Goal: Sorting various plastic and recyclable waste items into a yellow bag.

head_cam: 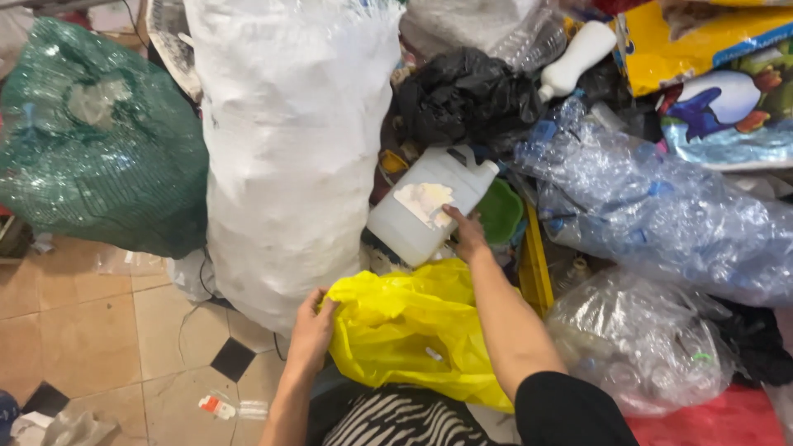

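Left hand [310,330] pinches the rim of the crinkled yellow plastic bag [413,330], holding its mouth open; right hand [467,235], fingers loose, touches the white plastic jerrycan [425,206] just above the bag, holding nothing.

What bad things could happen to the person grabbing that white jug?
1. The right hand touches the white jug only with its fingertips, so the jug might slip back into the pile.
2. The yellow bag is held just at one edge by the left hand; it could sag shut.
3. The tall white sack stands close by and might tip if bumped.
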